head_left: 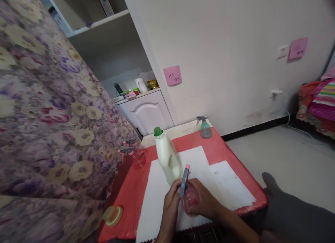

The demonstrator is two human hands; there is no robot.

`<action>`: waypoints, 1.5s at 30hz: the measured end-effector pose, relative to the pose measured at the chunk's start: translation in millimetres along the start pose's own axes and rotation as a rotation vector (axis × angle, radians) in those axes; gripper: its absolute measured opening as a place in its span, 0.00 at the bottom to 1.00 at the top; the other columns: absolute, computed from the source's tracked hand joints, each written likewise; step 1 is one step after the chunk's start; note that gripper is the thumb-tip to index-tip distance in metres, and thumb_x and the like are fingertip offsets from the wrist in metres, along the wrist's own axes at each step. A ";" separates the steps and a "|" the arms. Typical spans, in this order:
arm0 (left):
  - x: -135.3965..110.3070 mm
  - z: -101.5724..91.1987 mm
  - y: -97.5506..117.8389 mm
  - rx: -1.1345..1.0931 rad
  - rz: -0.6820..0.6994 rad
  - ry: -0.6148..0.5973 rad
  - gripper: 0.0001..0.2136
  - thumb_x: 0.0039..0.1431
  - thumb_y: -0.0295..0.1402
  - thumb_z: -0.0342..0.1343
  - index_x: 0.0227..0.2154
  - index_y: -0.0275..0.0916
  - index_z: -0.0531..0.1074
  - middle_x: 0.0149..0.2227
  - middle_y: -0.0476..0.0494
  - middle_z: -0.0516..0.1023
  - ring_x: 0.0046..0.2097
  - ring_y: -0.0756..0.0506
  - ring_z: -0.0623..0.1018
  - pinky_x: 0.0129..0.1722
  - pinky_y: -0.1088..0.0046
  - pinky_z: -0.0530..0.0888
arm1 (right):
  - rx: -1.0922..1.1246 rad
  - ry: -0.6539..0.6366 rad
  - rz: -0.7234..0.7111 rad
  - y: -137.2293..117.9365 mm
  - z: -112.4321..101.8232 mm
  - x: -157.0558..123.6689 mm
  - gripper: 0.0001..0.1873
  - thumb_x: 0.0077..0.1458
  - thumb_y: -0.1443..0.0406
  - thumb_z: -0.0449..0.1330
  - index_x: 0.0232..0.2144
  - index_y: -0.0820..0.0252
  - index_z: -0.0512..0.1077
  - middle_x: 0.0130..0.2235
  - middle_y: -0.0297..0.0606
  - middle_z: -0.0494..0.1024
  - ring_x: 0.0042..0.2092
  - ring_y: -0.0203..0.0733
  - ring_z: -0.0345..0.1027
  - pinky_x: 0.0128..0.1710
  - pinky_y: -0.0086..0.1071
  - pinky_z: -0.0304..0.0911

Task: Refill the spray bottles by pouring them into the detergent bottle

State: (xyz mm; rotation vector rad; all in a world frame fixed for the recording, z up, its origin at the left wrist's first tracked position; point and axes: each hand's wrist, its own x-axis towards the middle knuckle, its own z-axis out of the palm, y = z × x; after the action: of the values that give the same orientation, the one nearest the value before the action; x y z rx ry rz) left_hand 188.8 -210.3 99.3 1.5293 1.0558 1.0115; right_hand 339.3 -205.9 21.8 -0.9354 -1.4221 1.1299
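Right hand [205, 200]: curled round the body of a clear spray bottle [190, 200], thumb and fingers on its side.
Left hand [170, 205]: fingers gripping at the bottle's grey spray head [184, 183], from the other side.
Clear spray bottle: held between the two hands over the near part of the worktop [237, 173], its pink nozzle tip pointing up and away; whether its base touches the surface cannot be told.
White jug [167, 157]: upright just beyond the left hand, handle facing the clear spray bottle, green spout showing at the open neck.
Green spray bottle [206, 131]: upright at the far right corner, with a dark spray head.
Other spray bottles [138, 160]: two, clear with grey-and-pink heads, close together at the left edge near the floral curtain [65, 124].
Yellowish cap [114, 215]: near left corner, on red.
Worktop: red covering, with a white cloth [150, 201] laid over the middle.
Wall: two pink notes [172, 75].
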 end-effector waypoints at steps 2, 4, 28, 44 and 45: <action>0.9 -2.4 -2.3 0.014 0.017 -0.021 0.19 0.59 0.43 0.56 0.50 0.41 0.74 0.55 0.41 0.76 0.59 0.36 0.70 0.58 0.61 0.67 | 0.012 -0.021 -0.017 2.4 -0.4 0.7 0.40 0.30 0.73 0.69 0.51 0.55 0.69 0.48 0.41 0.74 0.53 0.56 0.67 0.56 0.48 0.62; 1.5 -3.3 -2.0 0.031 0.050 -0.053 0.20 0.58 0.41 0.58 0.51 0.41 0.73 0.57 0.40 0.74 0.59 0.36 0.70 0.59 0.61 0.66 | 0.023 -0.036 -0.033 4.8 -0.9 1.0 0.41 0.31 0.71 0.70 0.52 0.54 0.68 0.49 0.41 0.74 0.54 0.57 0.67 0.55 0.49 0.62; -7.8 0.0 30.6 -0.055 0.122 0.320 0.18 0.50 0.39 0.67 0.44 0.41 0.76 0.43 0.45 0.80 0.45 0.45 0.77 0.48 0.72 0.73 | -0.089 -0.039 -0.039 10.5 -3.8 -4.3 0.43 0.31 0.70 0.69 0.54 0.55 0.65 0.51 0.43 0.71 0.54 0.55 0.66 0.57 0.47 0.61; -13.3 4.7 42.8 0.019 0.104 0.279 0.16 0.49 0.39 0.68 0.40 0.41 0.75 0.37 0.49 0.78 0.40 0.47 0.77 0.44 0.74 0.73 | -0.093 -0.054 -0.080 17.6 -4.2 -5.9 0.45 0.33 0.67 0.71 0.56 0.55 0.64 0.53 0.44 0.70 0.56 0.57 0.65 0.58 0.49 0.60; -14.0 5.2 42.8 0.025 0.110 0.275 0.15 0.49 0.39 0.67 0.40 0.41 0.75 0.36 0.49 0.78 0.40 0.47 0.77 0.43 0.74 0.73 | -0.087 -0.058 -0.086 18.3 -4.0 -6.0 0.45 0.33 0.66 0.71 0.56 0.55 0.64 0.53 0.45 0.70 0.56 0.57 0.65 0.58 0.49 0.60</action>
State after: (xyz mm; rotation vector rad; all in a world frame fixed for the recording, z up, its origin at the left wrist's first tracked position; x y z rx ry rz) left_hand 195.8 -231.1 139.0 1.5106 1.1869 1.3173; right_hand 343.7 -206.5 2.6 -0.8999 -1.5550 1.0460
